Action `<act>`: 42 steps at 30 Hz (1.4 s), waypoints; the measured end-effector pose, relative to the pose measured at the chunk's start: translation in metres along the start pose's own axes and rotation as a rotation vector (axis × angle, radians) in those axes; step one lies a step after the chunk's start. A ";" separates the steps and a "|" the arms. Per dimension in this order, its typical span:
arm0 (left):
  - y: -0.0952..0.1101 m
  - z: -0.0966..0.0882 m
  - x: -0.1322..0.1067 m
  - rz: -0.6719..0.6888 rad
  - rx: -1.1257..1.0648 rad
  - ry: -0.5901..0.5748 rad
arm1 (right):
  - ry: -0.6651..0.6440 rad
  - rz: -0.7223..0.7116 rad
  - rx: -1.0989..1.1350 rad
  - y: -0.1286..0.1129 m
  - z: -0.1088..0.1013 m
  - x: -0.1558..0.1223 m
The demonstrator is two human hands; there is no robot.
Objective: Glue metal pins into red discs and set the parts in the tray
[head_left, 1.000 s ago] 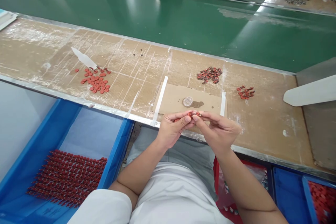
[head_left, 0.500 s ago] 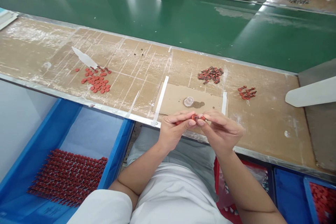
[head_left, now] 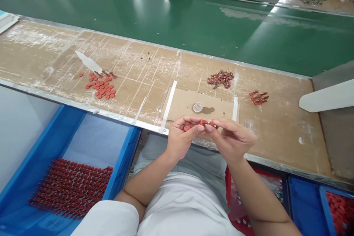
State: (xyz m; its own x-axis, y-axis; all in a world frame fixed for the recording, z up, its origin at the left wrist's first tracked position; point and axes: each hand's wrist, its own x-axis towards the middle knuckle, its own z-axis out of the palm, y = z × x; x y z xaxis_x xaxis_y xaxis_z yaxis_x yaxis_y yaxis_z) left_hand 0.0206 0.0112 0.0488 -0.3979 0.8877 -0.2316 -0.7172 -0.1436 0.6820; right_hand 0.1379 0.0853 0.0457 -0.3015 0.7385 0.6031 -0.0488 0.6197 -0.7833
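My left hand [head_left: 181,138] and my right hand [head_left: 231,138] meet at the near edge of the workbench [head_left: 276,132], fingertips pinched together on a small red part [head_left: 206,122]. A red disc [head_left: 187,128] shows inside my left hand's curled fingers. Just beyond the hands, a small clear cap [head_left: 197,107] sits on a taped cardboard patch [head_left: 182,105]. Loose red discs [head_left: 101,86] lie to the far left on the bench. Two piles of red pin parts lie beyond my right hand, a larger pile [head_left: 220,78] and a smaller pile [head_left: 259,97].
A green conveyor belt [head_left: 166,18] runs behind the bench. A blue bin [head_left: 41,155] at lower left holds rows of red parts [head_left: 70,188]. More blue bins [head_left: 306,199] sit at lower right. A white paddle-shaped piece [head_left: 326,97] lies at the right edge.
My hands have stayed at the bench edge, working the small red part between the fingertips. A red disc now shows in my left hand's fingers.
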 end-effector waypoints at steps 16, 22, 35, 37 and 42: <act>-0.002 0.001 0.001 0.058 0.047 -0.035 | 0.053 0.040 0.007 0.003 0.001 0.000; -0.004 0.001 0.001 0.086 0.055 -0.022 | 0.061 0.059 0.033 0.002 0.002 -0.001; -0.006 -0.001 -0.002 0.117 0.066 -0.030 | 0.057 0.031 0.016 0.004 0.000 0.000; -0.008 -0.002 -0.002 0.117 0.049 -0.050 | 0.054 0.049 0.008 0.003 -0.001 -0.001; -0.009 -0.003 -0.001 0.117 0.047 -0.049 | 0.068 0.086 0.022 0.002 -0.001 -0.003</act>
State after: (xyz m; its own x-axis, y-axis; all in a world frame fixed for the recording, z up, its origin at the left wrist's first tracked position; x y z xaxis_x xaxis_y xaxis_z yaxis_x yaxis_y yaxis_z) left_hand 0.0258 0.0097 0.0404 -0.4479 0.8867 -0.1148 -0.6392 -0.2278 0.7346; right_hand 0.1392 0.0847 0.0420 -0.2400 0.8053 0.5421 -0.0463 0.5483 -0.8350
